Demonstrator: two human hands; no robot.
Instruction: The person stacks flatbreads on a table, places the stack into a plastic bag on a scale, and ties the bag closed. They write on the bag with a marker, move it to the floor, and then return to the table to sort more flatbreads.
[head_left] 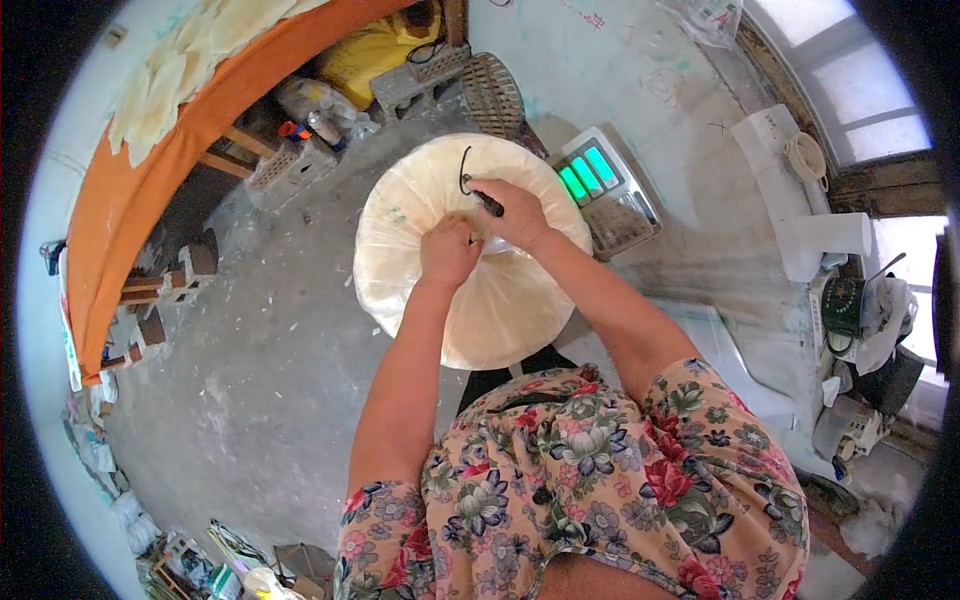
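The grey concrete floor (260,370) fills the left of the frame. In the middle sits a big round clear plastic bag of pale flat sheets (500,310), seemingly resting on a grey weighing scale with green lights (605,185). The left hand (450,250) is clenched on the bunched bag top. The right hand (515,213) pinches a thin black cord (464,172). If the cord slips, the bag may open. If the bag tips, the sheets may crack.

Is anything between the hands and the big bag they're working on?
Nothing visible. The left hand grips the gathered top of the bag; the right hand rests on it too, holding a black cord. The scale sits beside it.
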